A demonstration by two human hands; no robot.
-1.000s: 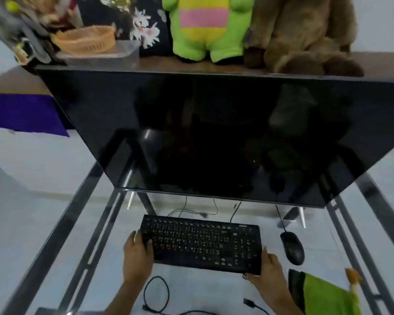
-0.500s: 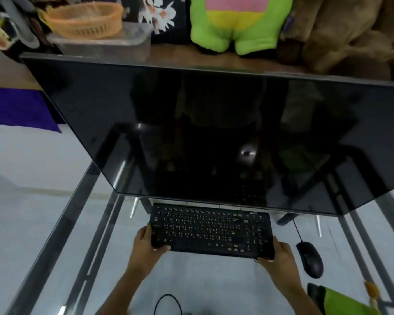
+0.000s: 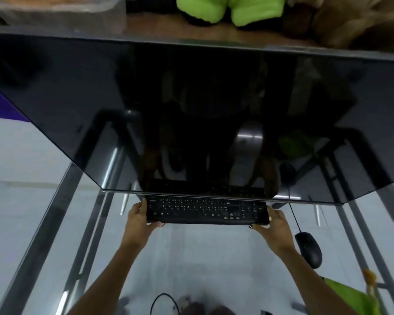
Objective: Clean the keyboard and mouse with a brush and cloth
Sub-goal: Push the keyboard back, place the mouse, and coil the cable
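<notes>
The left hand (image 3: 138, 218) has its fingers curled under the near left corner of the flat black keyboard with pale key legends (image 3: 206, 211), the thumb lying up along the short left edge — a firm grip on that end. The right hand (image 3: 275, 223) mirrors it at the near right corner, fingertips hooked beneath the front edge and the thumb against the right side. Between the two hands the keyboard sits level, its far rows tucked just under the lower edge of the large glossy black monitor (image 3: 191, 105), which reflects the keys and both forearms.

To the right, well apart from the right hand, lies the black corded mouse (image 3: 308, 249) on the clear glass desk top with grey metal frame rails (image 3: 62, 201); its thin cable runs up toward the monitor. Near the lower right corner a bright green cloth (image 3: 350, 298) rests on the glass, with a small yellowish item beside it — too blurred to tell what it is. A loop of black cable (image 3: 163, 302) shows at the bottom edge. Behind the monitor, a lime-green plush toy (image 3: 225, 10) sits on a brown wooden surface (image 3: 214, 34).
</notes>
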